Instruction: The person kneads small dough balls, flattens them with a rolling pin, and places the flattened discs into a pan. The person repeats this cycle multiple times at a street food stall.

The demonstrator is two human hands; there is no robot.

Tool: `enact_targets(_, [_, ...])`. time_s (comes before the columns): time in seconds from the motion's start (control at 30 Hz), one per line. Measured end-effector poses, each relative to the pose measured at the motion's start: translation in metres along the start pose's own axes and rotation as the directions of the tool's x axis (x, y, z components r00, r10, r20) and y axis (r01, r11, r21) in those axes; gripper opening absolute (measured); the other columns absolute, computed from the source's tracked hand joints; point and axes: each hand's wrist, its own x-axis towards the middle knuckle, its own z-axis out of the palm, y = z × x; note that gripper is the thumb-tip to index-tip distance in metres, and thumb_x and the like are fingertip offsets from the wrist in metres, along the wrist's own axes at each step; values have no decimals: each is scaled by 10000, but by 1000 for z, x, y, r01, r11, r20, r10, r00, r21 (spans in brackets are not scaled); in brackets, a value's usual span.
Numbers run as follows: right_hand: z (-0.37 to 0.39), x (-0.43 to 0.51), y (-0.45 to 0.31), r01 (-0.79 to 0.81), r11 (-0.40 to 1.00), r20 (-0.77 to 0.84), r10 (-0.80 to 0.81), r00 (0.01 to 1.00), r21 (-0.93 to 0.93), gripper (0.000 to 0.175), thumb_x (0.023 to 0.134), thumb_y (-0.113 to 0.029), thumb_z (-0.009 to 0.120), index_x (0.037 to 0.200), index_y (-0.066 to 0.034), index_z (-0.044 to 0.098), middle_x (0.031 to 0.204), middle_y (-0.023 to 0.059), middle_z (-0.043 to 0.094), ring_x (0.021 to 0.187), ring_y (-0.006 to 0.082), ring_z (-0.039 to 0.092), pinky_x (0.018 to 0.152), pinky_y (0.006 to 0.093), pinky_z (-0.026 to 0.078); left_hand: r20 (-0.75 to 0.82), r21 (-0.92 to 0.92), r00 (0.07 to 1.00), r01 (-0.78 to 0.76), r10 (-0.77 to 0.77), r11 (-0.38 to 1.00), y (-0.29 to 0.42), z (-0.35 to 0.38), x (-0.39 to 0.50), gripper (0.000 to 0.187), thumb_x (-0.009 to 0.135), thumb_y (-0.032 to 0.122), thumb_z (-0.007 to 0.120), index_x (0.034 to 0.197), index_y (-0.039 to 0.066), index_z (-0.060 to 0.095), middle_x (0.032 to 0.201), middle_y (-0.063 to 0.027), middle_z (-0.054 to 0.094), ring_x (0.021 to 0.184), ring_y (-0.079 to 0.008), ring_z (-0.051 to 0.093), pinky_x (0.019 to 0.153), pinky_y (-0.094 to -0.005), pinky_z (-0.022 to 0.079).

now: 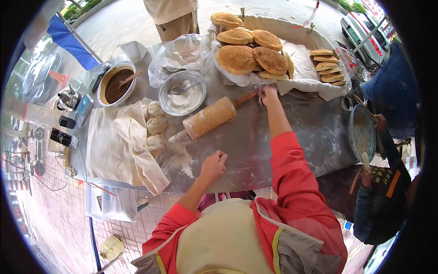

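Note:
My right hand point(269, 95) reaches to the near edge of the cloth-lined tray, beside the rolling pin's far handle; its fingers are at a small thin pale item point(260, 96), perhaps plastic, but the grip is unclear. My left hand point(214, 165) hovers over the floured metal table point(246, 150), fingers curled, with nothing seen in it. Between and beyond the hands lies a thick wooden rolling pin point(209, 117). Dough balls point(156, 126) sit left of it, partly under a beige cloth point(116, 140). A bowl of white flour or paste point(184, 97) with a metal spoon stands behind the pin.
Round flatbreads point(236, 59) are piled in the cloth-lined tray point(321, 85), smaller ones at its right. At back left are a bowl of brown paste point(118, 83) and a plastic bag point(181, 54). A co-worker point(383, 191) at right holds a round pan point(362, 133). Another person stands across the table.

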Motion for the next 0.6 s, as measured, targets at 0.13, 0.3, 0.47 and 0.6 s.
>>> enact_targets(0.13, [-7,24,8,2,962,-7,0,1000,273,189,805,71,466,915,-80,496,863,55,505,753,212,496,720,353,458,-35,-33,999,17,-19,999,1,3,-2,300,940,287,535,968,-7,592,619,-73,644,524,-149,630,523,-276,493])
enact_targets(0.3, [2,36,21,-6,914,-184,88,979,406,153,807,12,491,887,-107,546,845,38,532,763,216,526,722,371,469,-62,-40,994,88,-90,995,0,7,-2,290,937,330,516,951,55,606,611,-57,658,534,-175,645,577,-319,498])
enact_targets(0.47, [1,48,24,117,970,-254,-171,952,-214,180,842,-157,547,976,-78,639,1019,104,610,938,271,596,804,373,501,-69,-32,993,94,-96,995,0,7,-2,285,937,332,516,970,62,601,629,-54,666,547,-165,649,589,-308,501])
enact_targets(0.6, [-6,45,22,100,772,-285,-347,893,-628,353,852,-275,610,1081,-6,629,1065,161,670,1041,321,635,882,397,511,-83,-20,989,125,-126,992,3,8,-4,282,938,332,516,983,64,595,643,-61,670,556,-159,651,595,-304,501])
